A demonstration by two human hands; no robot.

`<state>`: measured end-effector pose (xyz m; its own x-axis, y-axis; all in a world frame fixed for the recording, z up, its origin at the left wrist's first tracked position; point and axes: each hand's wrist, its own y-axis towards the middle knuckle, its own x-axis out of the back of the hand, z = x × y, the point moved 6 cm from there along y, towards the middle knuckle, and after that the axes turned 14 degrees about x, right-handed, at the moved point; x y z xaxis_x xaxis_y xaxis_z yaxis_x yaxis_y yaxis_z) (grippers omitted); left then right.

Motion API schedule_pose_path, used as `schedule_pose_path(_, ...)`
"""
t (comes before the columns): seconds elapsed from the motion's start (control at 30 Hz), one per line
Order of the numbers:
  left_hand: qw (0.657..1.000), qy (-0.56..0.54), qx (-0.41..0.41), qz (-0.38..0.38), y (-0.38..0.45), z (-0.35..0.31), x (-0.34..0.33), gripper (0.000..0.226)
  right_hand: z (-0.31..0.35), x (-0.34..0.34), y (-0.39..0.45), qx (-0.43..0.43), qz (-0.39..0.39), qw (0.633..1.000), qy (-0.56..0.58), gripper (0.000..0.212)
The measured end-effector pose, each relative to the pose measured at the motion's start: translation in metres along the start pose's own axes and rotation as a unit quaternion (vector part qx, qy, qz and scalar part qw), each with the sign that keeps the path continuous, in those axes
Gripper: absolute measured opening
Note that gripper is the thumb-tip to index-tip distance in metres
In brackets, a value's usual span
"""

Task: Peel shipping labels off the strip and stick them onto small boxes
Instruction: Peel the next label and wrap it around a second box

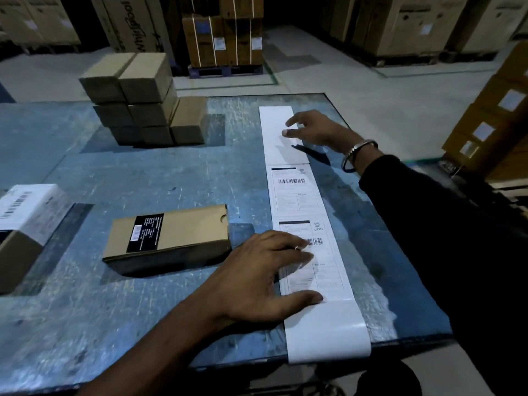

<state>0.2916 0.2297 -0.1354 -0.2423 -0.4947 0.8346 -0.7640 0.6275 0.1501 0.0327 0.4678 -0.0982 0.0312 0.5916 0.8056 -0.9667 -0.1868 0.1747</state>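
Long white label strip (pixel 311 212) lies flat along right half of scratched blue metal table (pixel 85 310), near end hanging over bottom edge. Your left hand (pixel 257 278), fingers spread and straight, presses nearest printed label (pixel 323 261), gripping nothing. Left of it, flat brown cardboard box with black sticker (pixel 168 238). Mid-strip, second printed label (pixel 294 190). Your right hand (pixel 314 130), fingers loose, hovers over blank far end, holding nothing. Upper left: stack of plain brown cardboard boxes (pixel 137 98).
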Motion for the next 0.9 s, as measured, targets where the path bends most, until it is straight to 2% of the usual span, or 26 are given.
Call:
schedule_pose_path(0.17,0.999,0.036,-0.009,-0.007,0.000,0.001,-0.004,0.068,0.050,-0.024,-0.094,0.059,0.023,0.997,-0.036,0.045)
schedule_pose_path(0.33,0.998,0.049,-0.036,-0.006,-0.003,-0.003,-0.004,0.067,0.083,-0.039,-0.201,0.076,0.063,0.995,-0.004,0.046)
schedule_pose_path(0.53,0.999,0.024,-0.034,-0.023,-0.021,-0.006,-0.002,0.055,0.113,-0.044,-0.293,0.092,-0.040,0.993,0.070,0.028)
schedule_pose_path(0.63,0.999,-0.017,-0.019,-0.027,-0.026,-0.007,0.002,0.042,0.128,-0.055,-0.314,0.100,-0.053,0.985,0.130,0.026)
schedule_pose_path(0.7,0.998,-0.031,-0.003,-0.063,-0.034,-0.007,0.008,0.033,0.131,-0.065,-0.319,0.111,-0.061,0.981,0.144,0.035)
schedule_pose_path(0.77,0.991,-0.010,0.017,-0.135,-0.058,-0.010,0.016,0.024,0.132,-0.072,-0.324,0.127,-0.065,0.982,0.127,0.046)
schedule_pose_path(0.83,0.977,-0.039,0.032,-0.207,-0.097,-0.021,0.023,0.015,0.132,-0.076,-0.329,0.148,-0.056,0.983,0.099,0.042)
schedule_pose_path(0.9,0.964,-0.100,0.041,-0.243,-0.136,-0.034,0.017,0.009,0.133,-0.077,-0.332,0.149,-0.039,0.983,0.096,0.034)
